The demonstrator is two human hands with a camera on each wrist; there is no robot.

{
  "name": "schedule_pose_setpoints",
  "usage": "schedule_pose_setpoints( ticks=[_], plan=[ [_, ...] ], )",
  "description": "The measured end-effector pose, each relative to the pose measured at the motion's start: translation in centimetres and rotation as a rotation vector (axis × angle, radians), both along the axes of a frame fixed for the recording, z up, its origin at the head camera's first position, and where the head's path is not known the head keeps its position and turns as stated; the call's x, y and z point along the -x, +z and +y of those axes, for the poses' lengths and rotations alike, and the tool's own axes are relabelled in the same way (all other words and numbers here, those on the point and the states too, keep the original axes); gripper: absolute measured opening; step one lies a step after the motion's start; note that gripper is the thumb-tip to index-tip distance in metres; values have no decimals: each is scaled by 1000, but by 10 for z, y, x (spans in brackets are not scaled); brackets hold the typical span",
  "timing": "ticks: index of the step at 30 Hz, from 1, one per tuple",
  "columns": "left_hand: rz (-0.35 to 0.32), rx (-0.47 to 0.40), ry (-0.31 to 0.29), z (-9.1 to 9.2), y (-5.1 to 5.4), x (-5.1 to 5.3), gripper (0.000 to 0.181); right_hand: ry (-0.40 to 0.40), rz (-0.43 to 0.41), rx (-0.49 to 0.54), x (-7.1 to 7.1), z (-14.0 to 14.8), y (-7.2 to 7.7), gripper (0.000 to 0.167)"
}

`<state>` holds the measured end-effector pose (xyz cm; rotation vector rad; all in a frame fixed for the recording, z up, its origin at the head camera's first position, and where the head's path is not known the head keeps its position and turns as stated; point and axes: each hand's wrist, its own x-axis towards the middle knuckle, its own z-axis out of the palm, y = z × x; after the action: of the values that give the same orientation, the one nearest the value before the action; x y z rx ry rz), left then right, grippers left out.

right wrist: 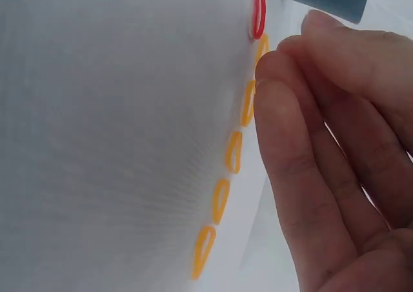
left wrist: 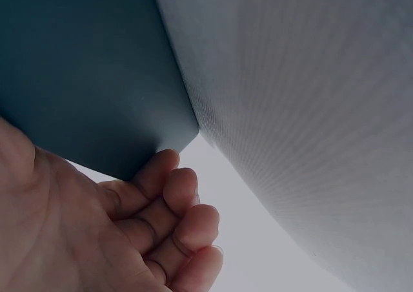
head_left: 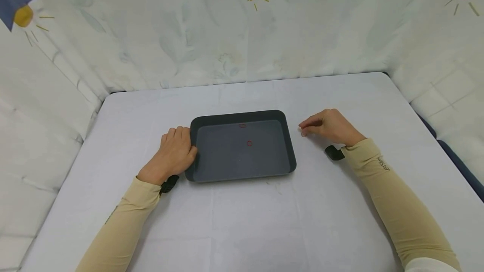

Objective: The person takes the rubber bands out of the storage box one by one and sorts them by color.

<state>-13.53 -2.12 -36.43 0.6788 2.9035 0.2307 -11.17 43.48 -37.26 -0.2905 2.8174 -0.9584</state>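
A dark grey rectangular tray (head_left: pixel 242 173) lies on the table, with two small red rubber bands inside, one near the middle (head_left: pixel 249 143) and another towards its far wall (head_left: pixel 242 125). My left hand (head_left: pixel 174 150) grips the tray's left side; in the left wrist view its fingers (left wrist: pixel 181 230) curl at the tray's corner (left wrist: pixel 84 79). Right of the tray, my right hand (head_left: pixel 330 126) reaches down beside a red rubber band (right wrist: pixel 259 14) on the table. Its fingertips are close together, and nothing shows between them. Several yellow rubber bands (right wrist: pixel 221 201) lie in a row with that red one.
A white cloth covers the table (head_left: pixel 249 226). Behind it and along both sides hangs a pale patterned curtain (head_left: pixel 227 32). A dark wrist-worn piece (head_left: pixel 334 153) sits under the right wrist, and another (head_left: pixel 169 184) under the left.
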Motion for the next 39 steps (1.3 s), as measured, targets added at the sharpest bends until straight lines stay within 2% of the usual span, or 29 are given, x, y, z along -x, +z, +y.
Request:
schedule_pose_setpoints(
  ticks=[12, 17, 20, 25, 30, 34, 39],
  plan=[
    [20, 0, -12, 0, -2, 2, 29, -12, 65, -1, -2, -1, 5, 18],
    [16, -2, -15, 2, -3, 3, 28, -52, 141, -7, -3, -4, 14, 17],
    [16, -4, -7, 1, -4, 2, 28, -50, 194, 14, -2, -10, 21, 15],
    [11, -3, 1, -2, -4, 1, 28, 7, 290, 26, 2, -24, 36, 13],
    [-1, -13, 2, -3, -4, 0, 27, 78, 344, 45, 6, -41, 49, 14],
    [-12, -15, 6, -3, -3, 0, 27, 130, 357, 70, 11, -56, 56, 15],
    [-9, -12, 0, -3, -2, 0, 27, 200, 345, 77, 15, -77, 58, 15]
  ],
)
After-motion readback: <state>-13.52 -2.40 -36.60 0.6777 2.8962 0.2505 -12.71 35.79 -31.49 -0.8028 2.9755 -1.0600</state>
